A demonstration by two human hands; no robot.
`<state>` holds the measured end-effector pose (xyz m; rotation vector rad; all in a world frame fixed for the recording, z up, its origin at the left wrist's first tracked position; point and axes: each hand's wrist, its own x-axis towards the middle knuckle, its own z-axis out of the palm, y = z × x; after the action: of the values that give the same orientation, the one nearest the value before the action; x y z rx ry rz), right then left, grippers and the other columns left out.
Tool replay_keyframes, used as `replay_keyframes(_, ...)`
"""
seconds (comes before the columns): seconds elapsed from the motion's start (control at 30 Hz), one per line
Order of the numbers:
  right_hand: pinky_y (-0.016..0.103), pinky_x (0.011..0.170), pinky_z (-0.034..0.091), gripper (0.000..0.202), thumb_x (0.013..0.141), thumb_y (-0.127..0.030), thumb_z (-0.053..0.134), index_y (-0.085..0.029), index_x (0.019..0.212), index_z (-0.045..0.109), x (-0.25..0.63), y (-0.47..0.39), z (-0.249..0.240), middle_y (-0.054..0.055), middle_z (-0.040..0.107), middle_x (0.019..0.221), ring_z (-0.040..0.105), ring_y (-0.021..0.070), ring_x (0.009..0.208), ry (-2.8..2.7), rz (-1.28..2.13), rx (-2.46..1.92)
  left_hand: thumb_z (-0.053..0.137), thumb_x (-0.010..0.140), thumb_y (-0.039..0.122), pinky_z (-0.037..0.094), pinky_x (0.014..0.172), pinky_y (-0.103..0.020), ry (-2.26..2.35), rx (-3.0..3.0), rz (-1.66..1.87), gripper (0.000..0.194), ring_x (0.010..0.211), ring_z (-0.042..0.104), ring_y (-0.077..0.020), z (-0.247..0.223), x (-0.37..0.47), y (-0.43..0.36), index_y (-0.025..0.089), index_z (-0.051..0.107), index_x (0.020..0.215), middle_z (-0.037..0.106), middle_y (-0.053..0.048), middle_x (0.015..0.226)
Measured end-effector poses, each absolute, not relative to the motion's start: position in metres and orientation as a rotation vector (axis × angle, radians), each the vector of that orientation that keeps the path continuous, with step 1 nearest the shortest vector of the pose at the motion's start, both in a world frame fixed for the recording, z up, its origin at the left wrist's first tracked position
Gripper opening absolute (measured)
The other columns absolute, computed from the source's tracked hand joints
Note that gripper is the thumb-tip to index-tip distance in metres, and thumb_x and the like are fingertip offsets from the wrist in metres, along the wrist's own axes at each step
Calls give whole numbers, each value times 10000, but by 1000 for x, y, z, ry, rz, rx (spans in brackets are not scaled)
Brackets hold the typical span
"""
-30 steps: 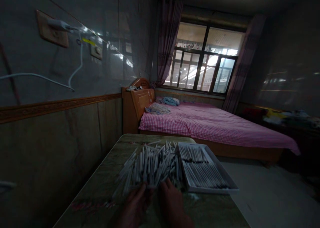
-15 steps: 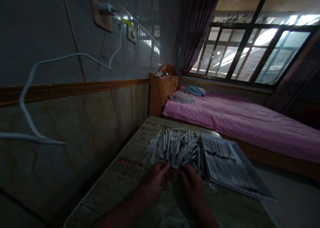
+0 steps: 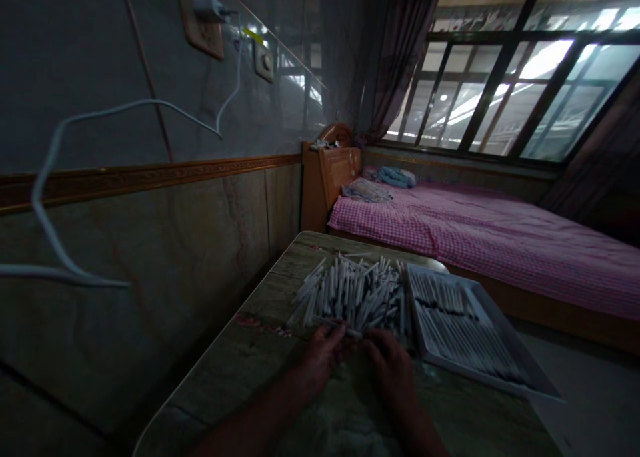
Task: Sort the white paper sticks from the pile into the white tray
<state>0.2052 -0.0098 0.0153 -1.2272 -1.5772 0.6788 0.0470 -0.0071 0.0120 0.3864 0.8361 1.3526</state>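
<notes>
My left hand [image 3: 324,351] is closed, thumb and fingers pinching a thin white pen-like stick [image 3: 353,333] at the near edge of a pile. At the stick's right end, my right hand [image 3: 391,362] has its fingers curled in; whether they grip it is hard to see in the dim light. Just beyond both hands lies a loose pile of similar white sticks [image 3: 350,287], heaped at many angles. To the right a shallow white tray [image 3: 500,317] holds more of them, laid side by side in two rows with dark ends.
The marble-patterned table [image 3: 225,377] has a rounded far corner close to the tiled wall [image 3: 210,230]. Behind it stands a bed [image 3: 470,223] with a pink checked cover. A white cable [image 3: 55,150] hangs from a plug [image 3: 210,10] at the left. The tray reaches past the table's right edge.
The view has shifted slightly, so the table and tray appear a little further right. Both hands stay together at the stick, the right one's fingers slightly shifted.
</notes>
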Motion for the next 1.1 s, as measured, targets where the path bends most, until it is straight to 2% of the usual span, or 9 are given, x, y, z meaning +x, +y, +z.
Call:
replay_keyframes(0.17, 307, 691, 517, 187, 734, -352, 599, -226, 795, 723, 198, -10, 17, 40, 740, 779, 687, 228, 745, -1428, 787, -1269, 925, 607, 279, 610, 657, -255, 863, 406, 1349, 341, 691, 760, -174, 13, 46, -8, 170, 688, 827, 792, -26, 748)
replay_keyframes(0.3, 290, 635, 495, 146, 727, -341, 581, -233, 727, 679, 193, -9, 18, 23, 709, 692, 672, 220, 688, -1388, 835, -1296, 927, 600, 253, 609, 620, -237, 880, 415, 1336, 323, 680, 764, -173, 11, 46, -6, 172, 695, 810, 799, -26, 756)
replay_keyframes(0.47, 267, 627, 469, 139, 822, -319, 539, -237, 734, 609, 198, -8, 9, 19, 685, 699, 663, 196, 667, -1565, 674, -1283, 957, 527, 309, 616, 607, -251, 979, 408, 1325, 409, 722, 779, -205, 12, 47, -8, 177, 694, 811, 805, -37, 776)
replay_keyframes(0.67, 250, 537, 362, 225, 962, -248, 414, -251, 756, 503, 198, -8, -5, -2, 607, 653, 575, 165, 567, -1804, 215, -1318, 965, 437, 436, 616, 629, -264, 1012, 528, 1341, 510, 717, 775, -215, 22, 47, -15, 180, 705, 794, 800, -18, 734)
replay_keyframes(0.83, 249, 577, 359, 288, 1022, -250, 404, -251, 749, 496, 195, -7, -3, -17, 592, 676, 578, 153, 606, -1893, 184, -1381, 979, 371, 419, 607, 615, -251, 1082, 562, 1283, 542, 767, 779, -233, 25, 44, -14, 184, 708, 777, 801, -14, 730)
replay_keyframes(0.97, 236, 615, 373, 230, 1018, -256, 463, -236, 800, 531, 197, -8, 3, -10, 617, 750, 587, 148, 692, -1966, 208, -1405, 955, 470, 391, 609, 623, -260, 1041, 597, 1248, 428, 766, 778, -229, 20, 42, -10, 200, 716, 769, 804, -3, 746)
replay_keyframes(1.1, 240, 597, 345, 222, 999, -228, 510, -224, 782, 554, 199, -7, 8, -23, 599, 726, 554, 139, 663, -2054, 249, -1406, 937, 523, 345, 613, 633, -270, 1022, 610, 1213, 344, 769, 777, -236, 20, 40, -10, 213, 714, 749, 805, -6, 744)
